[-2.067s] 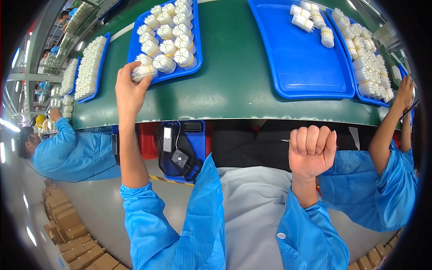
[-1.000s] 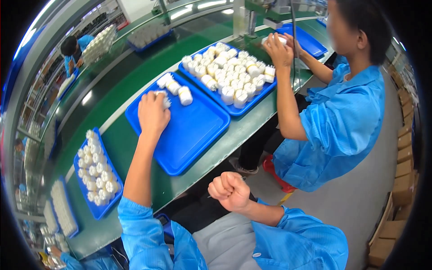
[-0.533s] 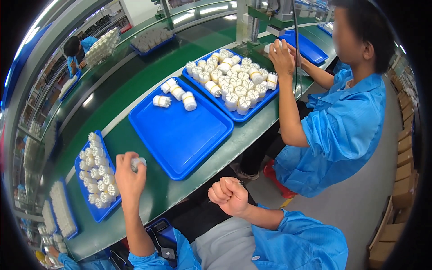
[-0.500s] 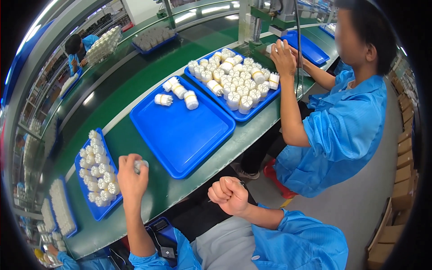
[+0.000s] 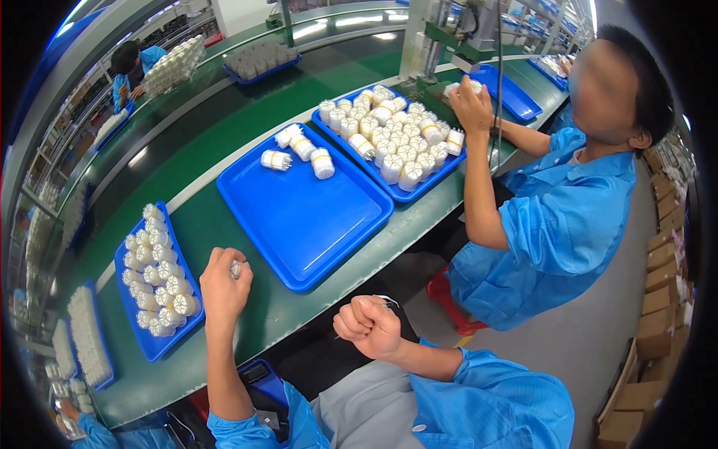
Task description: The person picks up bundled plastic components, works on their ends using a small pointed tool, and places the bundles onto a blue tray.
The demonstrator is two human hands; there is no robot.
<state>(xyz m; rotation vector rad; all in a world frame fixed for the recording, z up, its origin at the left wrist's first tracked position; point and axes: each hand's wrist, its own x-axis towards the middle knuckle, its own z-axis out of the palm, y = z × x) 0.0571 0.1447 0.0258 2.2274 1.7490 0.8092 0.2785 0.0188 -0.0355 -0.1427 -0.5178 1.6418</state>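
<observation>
The left hand (image 5: 226, 288) is clamped, thumb against fingers, on a small white cylinder (image 5: 235, 268), of which only a pale rounded end shows. It is above the green bench (image 5: 271, 307), near its front edge, between two trays. The right hand (image 5: 368, 327) is curled into a tight fist around a slim rod-like tool (image 5: 389, 301), mostly hidden, in front of the bench's front edge.

Just left of the left hand, a blue plastic tray (image 5: 155, 353) carries upright white cylinders (image 5: 166, 271), their end faces divided into ribbed segments. To its right, a smooth, shallow rectangular tray (image 5: 307, 217) holds four cylinders with yellow bands (image 5: 321, 163), lying at its far corner, some with frayed, bristly ends. Along its right edge, a third tray (image 5: 407, 196) is crowded with similar pieces, some upright, some lying. Beyond that, a co-worker's hand (image 5: 473, 108) grips a whitish piece beside a metal machine (image 5: 428, 52).
</observation>
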